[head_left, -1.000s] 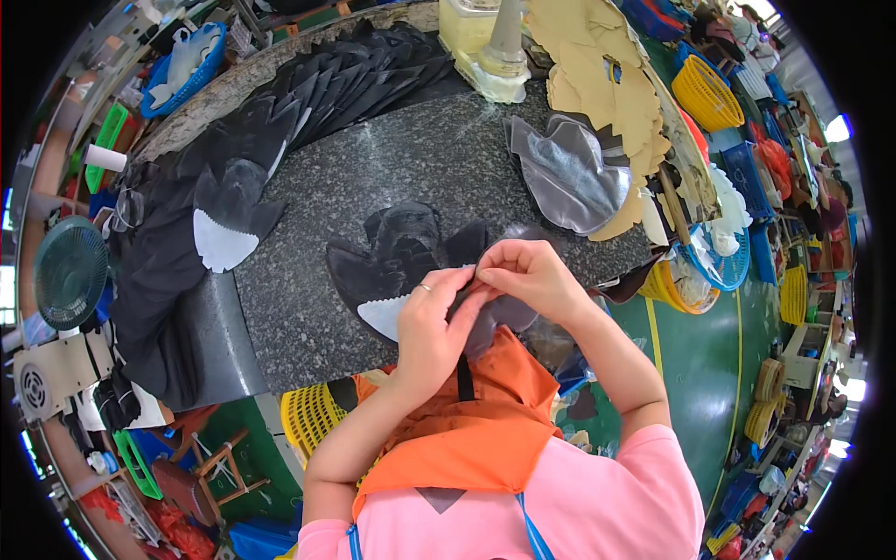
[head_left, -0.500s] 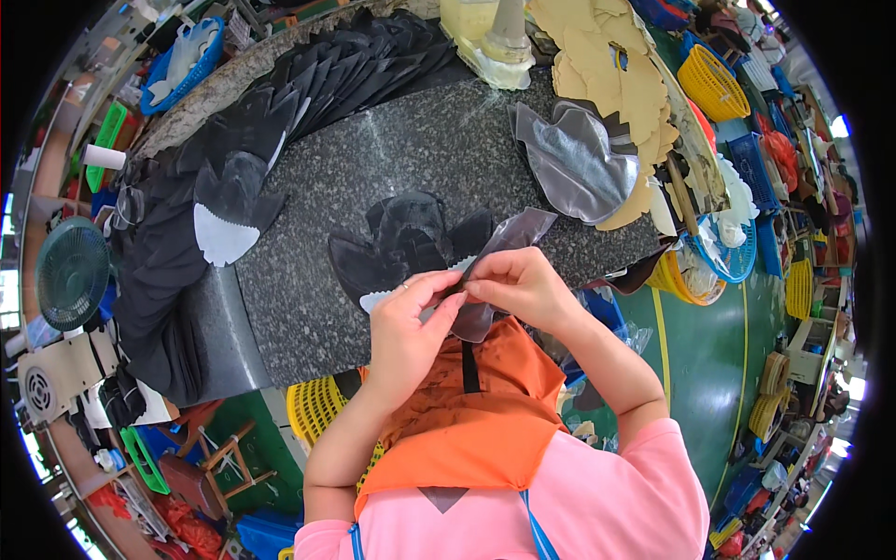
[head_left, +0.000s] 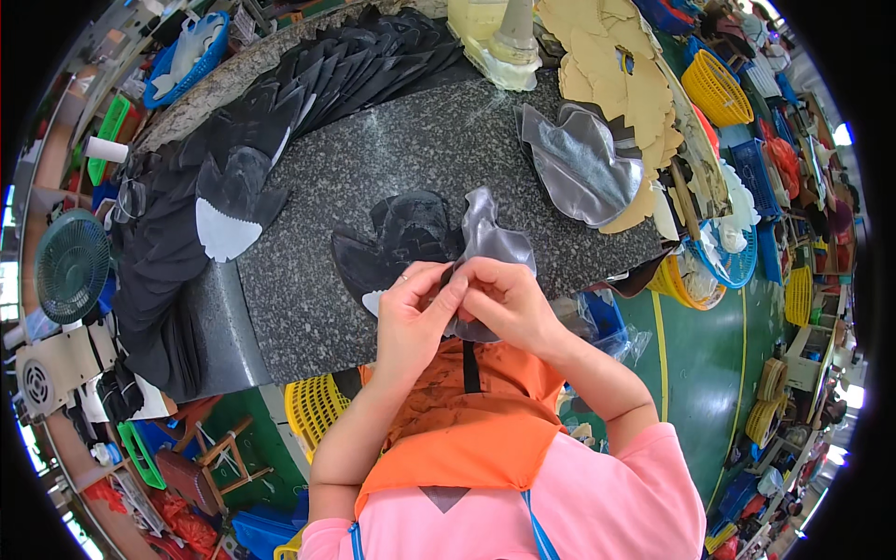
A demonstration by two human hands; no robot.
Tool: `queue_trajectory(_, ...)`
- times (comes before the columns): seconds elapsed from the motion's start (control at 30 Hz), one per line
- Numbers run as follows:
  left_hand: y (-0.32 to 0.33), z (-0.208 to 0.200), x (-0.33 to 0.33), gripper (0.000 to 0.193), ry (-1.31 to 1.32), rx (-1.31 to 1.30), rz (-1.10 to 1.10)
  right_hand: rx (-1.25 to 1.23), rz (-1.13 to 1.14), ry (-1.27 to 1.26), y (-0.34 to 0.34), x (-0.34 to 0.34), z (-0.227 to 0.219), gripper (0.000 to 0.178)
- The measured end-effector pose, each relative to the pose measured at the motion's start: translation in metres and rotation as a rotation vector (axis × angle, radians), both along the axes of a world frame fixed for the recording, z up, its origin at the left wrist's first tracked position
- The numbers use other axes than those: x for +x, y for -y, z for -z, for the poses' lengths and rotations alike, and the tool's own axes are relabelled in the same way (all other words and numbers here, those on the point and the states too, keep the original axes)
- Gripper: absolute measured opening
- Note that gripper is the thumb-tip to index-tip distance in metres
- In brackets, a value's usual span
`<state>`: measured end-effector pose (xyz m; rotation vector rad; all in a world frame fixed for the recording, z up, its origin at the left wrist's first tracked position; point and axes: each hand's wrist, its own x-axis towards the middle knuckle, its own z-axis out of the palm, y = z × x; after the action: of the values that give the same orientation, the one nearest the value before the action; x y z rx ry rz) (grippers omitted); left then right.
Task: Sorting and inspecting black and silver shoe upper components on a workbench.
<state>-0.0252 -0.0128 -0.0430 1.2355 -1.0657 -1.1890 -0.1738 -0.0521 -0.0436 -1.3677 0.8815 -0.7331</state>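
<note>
My left hand (head_left: pixel 415 313) and my right hand (head_left: pixel 504 299) meet at the near edge of a dark speckled stone table (head_left: pixel 411 149). Both pinch a thin silvery-grey film piece (head_left: pixel 490 238) that rises, curled, between them. Just beyond my fingers a black cut piece with a pale tip (head_left: pixel 397 238) lies flat on the stone. The lower part of the film is hidden behind my right hand.
A fanned stack of black cut pieces (head_left: pixel 280 103) runs along the table's left and far side. A pile of silvery film pieces (head_left: pixel 579 163) lies at the right, tan cut pieces (head_left: pixel 625 84) behind it. Yellow and blue baskets stand at the right, a green fan (head_left: pixel 70 266) at the left.
The silvery film has come up off the black piece and now stands curled above my fingers; both hands have shifted slightly toward me at the table's edge.
</note>
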Motion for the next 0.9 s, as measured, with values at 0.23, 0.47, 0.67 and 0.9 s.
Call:
queue_trajectory(0.23, -0.011, -0.009, -0.010, 0.015, 0.408, -0.147, -0.158, -0.149, 0.027, -0.245, 0.006, 0.006, -0.013, 0.020)
queue_trajectory(0.47, 0.012, 0.000, 0.026, 0.015, 0.040, -0.017, -0.336, -0.723, 0.250, -0.244, -0.009, 0.003, 0.014, 0.019)
queue_trajectory(0.67, 0.016, -0.013, -0.020, 0.004, 0.474, -0.568, -0.264, -0.012, 0.564, 0.354, 0.005, 0.036, -0.012, 0.029)
queue_trajectory(0.9, 0.015, 0.006, 0.022, 0.011, -0.706, 0.203, -0.314, -0.715, 0.274, -0.804, 0.006, -0.080, 0.020, 0.013)
